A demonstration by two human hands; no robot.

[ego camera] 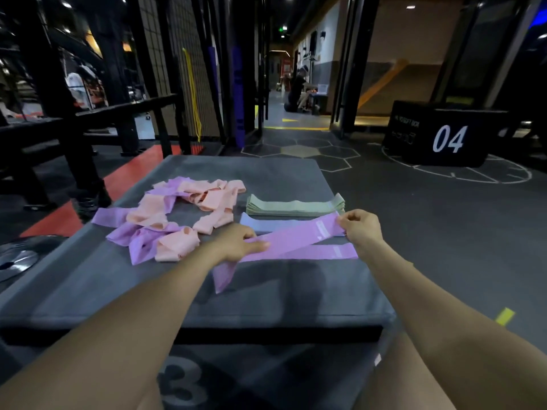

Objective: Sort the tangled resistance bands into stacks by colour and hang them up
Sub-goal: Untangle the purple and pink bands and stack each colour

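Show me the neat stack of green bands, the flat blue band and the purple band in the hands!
Stack of green stretchy bands [293,206], head view, top middle.
Flat blue band [266,222], head view, left half.
Purple band held by both hands [299,235], head view, middle stretch.

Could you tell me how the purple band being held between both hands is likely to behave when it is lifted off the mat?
Probably floppy: the purple band droops in a loose tail below the left hand. Likely light, since the right hand holds its end with a mere pinch. It seems unlikely to roll, lying flat like the green stack.

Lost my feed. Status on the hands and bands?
Both hands, left and right, grip one purple band. Green stack done. Tangle remains.
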